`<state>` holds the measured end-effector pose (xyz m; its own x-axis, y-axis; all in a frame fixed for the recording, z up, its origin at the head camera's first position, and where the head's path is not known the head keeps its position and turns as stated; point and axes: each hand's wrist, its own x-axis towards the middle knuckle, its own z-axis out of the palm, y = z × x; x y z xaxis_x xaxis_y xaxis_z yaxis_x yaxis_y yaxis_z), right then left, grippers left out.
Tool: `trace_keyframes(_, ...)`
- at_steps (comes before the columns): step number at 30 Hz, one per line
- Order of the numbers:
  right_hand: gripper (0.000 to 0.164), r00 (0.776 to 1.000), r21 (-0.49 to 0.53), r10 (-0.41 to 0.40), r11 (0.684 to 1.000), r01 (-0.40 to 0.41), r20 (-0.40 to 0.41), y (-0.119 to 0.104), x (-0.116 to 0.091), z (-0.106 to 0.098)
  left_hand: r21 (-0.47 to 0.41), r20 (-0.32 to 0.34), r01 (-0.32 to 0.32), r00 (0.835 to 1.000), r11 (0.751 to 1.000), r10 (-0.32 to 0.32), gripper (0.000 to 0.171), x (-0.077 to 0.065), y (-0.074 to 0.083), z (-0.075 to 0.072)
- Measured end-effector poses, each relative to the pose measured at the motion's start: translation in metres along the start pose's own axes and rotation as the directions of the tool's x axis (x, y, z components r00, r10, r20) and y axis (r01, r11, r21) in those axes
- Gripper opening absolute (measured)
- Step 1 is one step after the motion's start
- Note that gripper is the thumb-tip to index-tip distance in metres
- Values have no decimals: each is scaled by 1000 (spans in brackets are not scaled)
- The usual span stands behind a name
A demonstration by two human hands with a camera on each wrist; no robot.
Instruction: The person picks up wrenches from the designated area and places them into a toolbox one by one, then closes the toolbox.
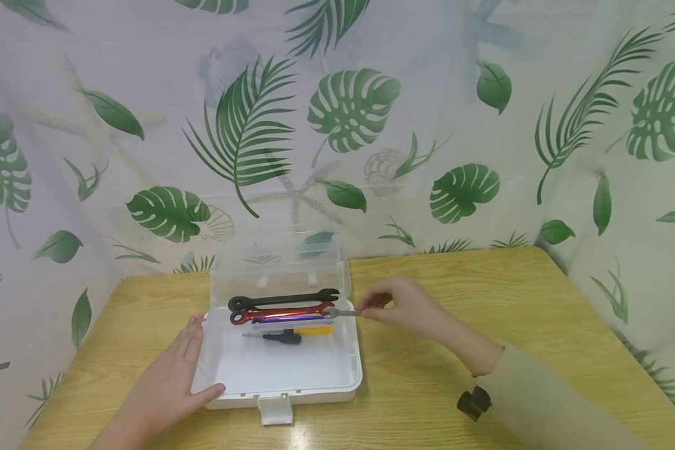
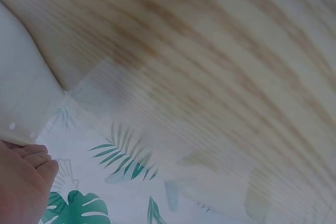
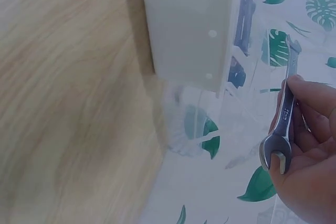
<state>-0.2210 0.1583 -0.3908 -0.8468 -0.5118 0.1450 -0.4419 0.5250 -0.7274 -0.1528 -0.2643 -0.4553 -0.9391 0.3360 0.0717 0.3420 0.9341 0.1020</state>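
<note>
My right hand point(image 1: 396, 305) pinches a silver open-end wrench point(image 3: 286, 109) by its handle. In the head view, the far end of this wrench reaches over the right side of a white plastic toolbox point(image 1: 284, 375). My left hand point(image 1: 165, 375) rests along the box's left side, fingers extended and thumb at the front rim. Inside the box lie a black wrench point(image 1: 284, 300), a red wrench point(image 1: 281, 312) and a purple-blue shiny tool point(image 1: 292, 319). In front of them are a yellow-handled tool point(image 1: 315, 330) and a small black-handled tool point(image 1: 284, 338).
The box's clear lid point(image 1: 278, 278) stands raised at the back, near the leaf-patterned cloth point(image 1: 349, 112). A white latch point(image 1: 275, 410) hangs down at the front. The box stands on a wooden table point(image 1: 455, 300). A black device point(image 1: 474, 403) is at the right wrist.
</note>
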Motion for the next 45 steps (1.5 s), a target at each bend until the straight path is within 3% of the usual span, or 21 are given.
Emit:
trace_keyframes(16,9,1000,25,-7,1000,7,26,-23,44,17,-9,3,11,1000,1000,-11,116,-1,-1,1)
trace_keyframes(23,9,998,62,30,998,-33,53,-31,61,27,-14,10,12,1000,1000,-12,117,0,-2,1)
trace_keyframes(45,8,996,-17,29,999,-27,83,-51,97,77,-27,-17,-7,1000,1000,7,116,-1,-3,3)
